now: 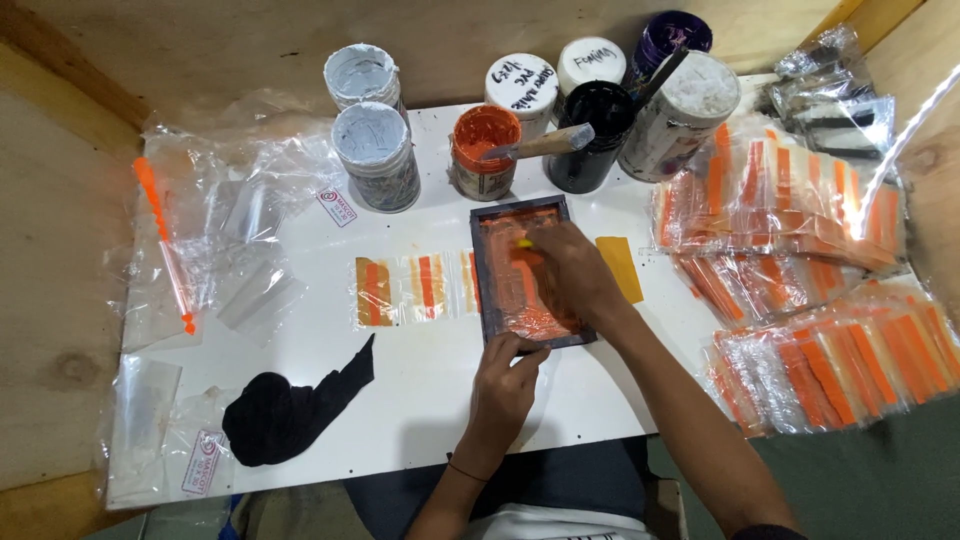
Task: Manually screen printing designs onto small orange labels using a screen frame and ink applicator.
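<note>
A small dark-framed printing screen (pixel 490 285), smeared with orange ink, lies on the white board (pixel 420 390). My left hand (pixel 503 385) presses its near edge with the fingertips. My right hand (pixel 568 272) rests on the screen and grips a small yellow squeegee (pixel 524 246) against the mesh. A clear plastic pouch with orange stripes (pixel 415 288) lies under the screen's left side. An orange card (pixel 620 266) lies just right of the screen.
Several ink jars stand at the back: two grey-white (pixel 375 150), an open orange one (pixel 484 150) with a spatula (pixel 545 144) across it, a black one (pixel 590 135). Stacks of printed pouches (pixel 800 290) fill the right. A black rag (pixel 290 410) and blank pouches (pixel 230 230) lie left.
</note>
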